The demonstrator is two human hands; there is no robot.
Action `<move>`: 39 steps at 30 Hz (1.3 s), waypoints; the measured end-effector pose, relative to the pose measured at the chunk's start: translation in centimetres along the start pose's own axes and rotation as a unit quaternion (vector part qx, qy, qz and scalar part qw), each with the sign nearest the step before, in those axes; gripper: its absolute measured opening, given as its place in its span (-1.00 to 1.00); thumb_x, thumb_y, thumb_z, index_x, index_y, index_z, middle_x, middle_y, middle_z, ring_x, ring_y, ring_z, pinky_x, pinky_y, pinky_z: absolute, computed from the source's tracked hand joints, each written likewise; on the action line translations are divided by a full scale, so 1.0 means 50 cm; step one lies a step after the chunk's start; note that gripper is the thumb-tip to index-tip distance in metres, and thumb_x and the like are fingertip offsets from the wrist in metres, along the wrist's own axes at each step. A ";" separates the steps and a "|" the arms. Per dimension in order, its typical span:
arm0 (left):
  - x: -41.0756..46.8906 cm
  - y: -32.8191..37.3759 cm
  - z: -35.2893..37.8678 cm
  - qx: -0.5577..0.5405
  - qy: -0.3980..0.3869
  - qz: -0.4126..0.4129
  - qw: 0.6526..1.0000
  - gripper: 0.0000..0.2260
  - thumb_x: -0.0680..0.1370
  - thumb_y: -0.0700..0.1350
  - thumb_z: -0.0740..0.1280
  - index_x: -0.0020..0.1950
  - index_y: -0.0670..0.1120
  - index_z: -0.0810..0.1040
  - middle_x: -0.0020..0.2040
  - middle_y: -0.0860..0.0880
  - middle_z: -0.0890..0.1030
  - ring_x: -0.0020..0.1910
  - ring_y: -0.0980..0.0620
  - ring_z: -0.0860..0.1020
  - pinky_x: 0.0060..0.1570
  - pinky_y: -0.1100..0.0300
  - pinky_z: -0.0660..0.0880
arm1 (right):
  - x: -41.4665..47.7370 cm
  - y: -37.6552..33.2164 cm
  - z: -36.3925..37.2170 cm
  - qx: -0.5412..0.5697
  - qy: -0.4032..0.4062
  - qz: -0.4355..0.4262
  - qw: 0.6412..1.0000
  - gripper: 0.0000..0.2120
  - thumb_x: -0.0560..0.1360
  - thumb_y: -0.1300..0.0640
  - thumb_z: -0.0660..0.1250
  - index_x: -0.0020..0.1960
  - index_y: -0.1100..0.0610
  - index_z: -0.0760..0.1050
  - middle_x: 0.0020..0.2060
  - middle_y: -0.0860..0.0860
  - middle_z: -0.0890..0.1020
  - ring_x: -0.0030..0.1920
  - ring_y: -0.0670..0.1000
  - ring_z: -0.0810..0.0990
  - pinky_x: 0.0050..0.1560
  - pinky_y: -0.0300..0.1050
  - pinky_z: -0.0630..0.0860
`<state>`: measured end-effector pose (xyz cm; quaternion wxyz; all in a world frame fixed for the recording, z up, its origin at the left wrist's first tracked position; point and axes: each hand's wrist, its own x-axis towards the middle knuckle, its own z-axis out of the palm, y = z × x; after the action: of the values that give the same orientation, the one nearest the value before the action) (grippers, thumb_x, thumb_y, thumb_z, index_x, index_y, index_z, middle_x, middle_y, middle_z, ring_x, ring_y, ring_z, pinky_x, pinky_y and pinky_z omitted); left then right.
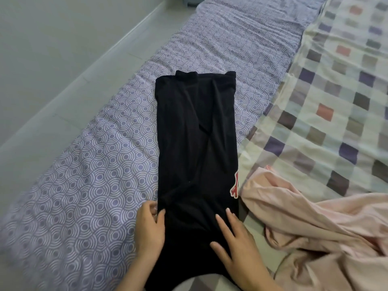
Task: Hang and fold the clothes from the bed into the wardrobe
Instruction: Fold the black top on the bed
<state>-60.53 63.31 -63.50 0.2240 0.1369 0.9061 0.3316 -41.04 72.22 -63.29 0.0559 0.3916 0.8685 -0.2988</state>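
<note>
Bedding [84,185] holds black garment [195,133] (folded lengthwise); left hand [149,226] pinches its edge; right hand [238,248] rests flat, grip slack.

Black garment [197,143], purple-swirl sheet [94,164]

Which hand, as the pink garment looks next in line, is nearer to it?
Right. The right hand lies flat on the black garment, close beside the pink garment; the left hand grips the black garment's opposite, left edge.
</note>
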 end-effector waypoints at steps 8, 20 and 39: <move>-0.078 -0.025 -0.057 0.069 -0.212 -0.199 0.954 -0.64 0.52 0.12 0.29 -0.14 -0.20 0.49 -0.19 -0.06 0.53 -0.11 -0.05 0.53 -0.14 0.15 0.39 | -0.042 -0.001 -0.053 0.358 -0.109 0.305 0.876 -0.70 0.48 0.04 0.38 0.10 0.20 0.44 -0.04 0.01 0.61 -0.03 -0.01 0.59 0.00 -0.09 0.49; 0.129 0.225 -0.133 -0.432 -0.200 -0.154 0.866 -0.67 0.62 0.05 0.08 -0.02 -0.08 0.57 -0.16 -0.04 0.65 -0.10 0.03 0.60 -0.10 0.14 0.51 | 0.242 -0.068 -0.290 0.730 0.046 0.243 0.637 -0.68 0.61 -0.05 0.10 -0.03 0.17 0.47 -0.22 0.10 0.60 -0.26 0.02 0.60 -0.28 -0.17 0.55; 0.144 0.166 -0.003 -0.174 0.140 0.108 0.969 -0.65 0.60 -0.14 0.21 -0.40 -0.10 0.29 -0.39 0.05 0.32 -0.43 0.16 0.30 -0.36 0.37 0.26 | 0.251 -0.051 -0.126 0.335 0.282 0.202 0.876 -0.56 0.52 0.14 0.29 -0.50 0.18 0.29 -0.57 0.02 0.34 -0.51 -0.10 0.29 -0.42 -0.20 0.26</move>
<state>-66.01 72.26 -60.15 0.0783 0.1452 0.8365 0.5226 -50.61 82.55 -61.10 -0.2669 0.6214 0.5976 -0.4307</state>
